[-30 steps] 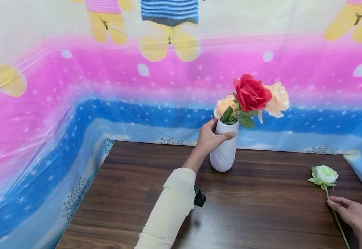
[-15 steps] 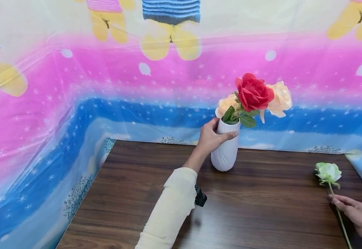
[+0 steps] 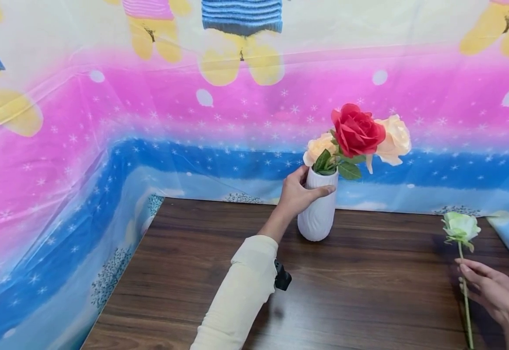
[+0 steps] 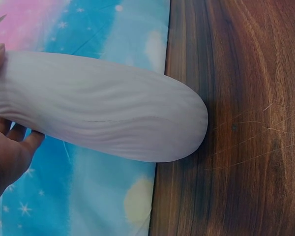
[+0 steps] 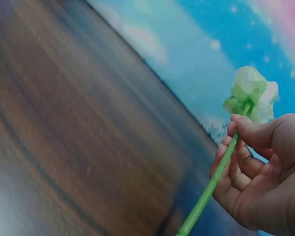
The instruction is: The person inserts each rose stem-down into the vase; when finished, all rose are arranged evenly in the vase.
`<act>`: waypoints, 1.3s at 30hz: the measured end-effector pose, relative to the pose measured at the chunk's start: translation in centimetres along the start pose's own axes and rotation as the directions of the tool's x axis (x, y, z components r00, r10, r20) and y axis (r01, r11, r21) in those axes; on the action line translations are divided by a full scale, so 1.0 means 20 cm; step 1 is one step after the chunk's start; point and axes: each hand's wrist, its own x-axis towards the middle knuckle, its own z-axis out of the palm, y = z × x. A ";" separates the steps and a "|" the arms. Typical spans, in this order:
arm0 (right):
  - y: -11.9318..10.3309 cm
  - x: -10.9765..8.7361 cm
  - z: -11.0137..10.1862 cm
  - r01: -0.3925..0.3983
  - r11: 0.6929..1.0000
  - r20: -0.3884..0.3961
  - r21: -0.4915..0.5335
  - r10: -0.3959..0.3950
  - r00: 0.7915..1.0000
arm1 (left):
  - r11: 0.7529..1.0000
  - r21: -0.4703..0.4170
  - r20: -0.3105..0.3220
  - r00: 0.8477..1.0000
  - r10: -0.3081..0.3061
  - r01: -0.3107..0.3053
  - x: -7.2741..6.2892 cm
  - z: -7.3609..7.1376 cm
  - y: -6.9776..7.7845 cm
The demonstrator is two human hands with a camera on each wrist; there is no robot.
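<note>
My left hand (image 3: pixel 295 194) grips a white ribbed vase (image 3: pixel 317 214) near its neck, thumb across the front. The vase (image 4: pixel 108 108) stands on the wooden table. In it are a red rose (image 3: pixel 358 130), a cream rose (image 3: pixel 320 148) at the left and another cream rose (image 3: pixel 394 140) at the right, with green leaves (image 3: pixel 349 170) at the mouth. Over the table's right side, my right hand (image 3: pixel 490 289) pinches the green stem (image 5: pixel 209 191) of a pale green-white rose (image 3: pixel 461 227) a little below its bloom. That rose is held upright, apart from the vase.
The dark brown wooden table (image 3: pixel 368 277) ends at the back against a printed cloth (image 3: pixel 219 121) in pink, blue and cream. A black wrist camera (image 3: pixel 282 275) sits at the cuff of the cream left sleeve (image 3: pixel 241 296).
My right hand has raised the green-white rose slightly, and its stem has turned more upright. The left hand keeps its grip on the vase, which has not visibly moved on the table.
</note>
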 end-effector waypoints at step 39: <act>-0.43 -0.18 0.33 0.462 0.702 0.153 0.542 -0.622 0.768 | 1.000 -0.005 -0.008 1.000 0.009 -0.009 0.00 0.00 0.00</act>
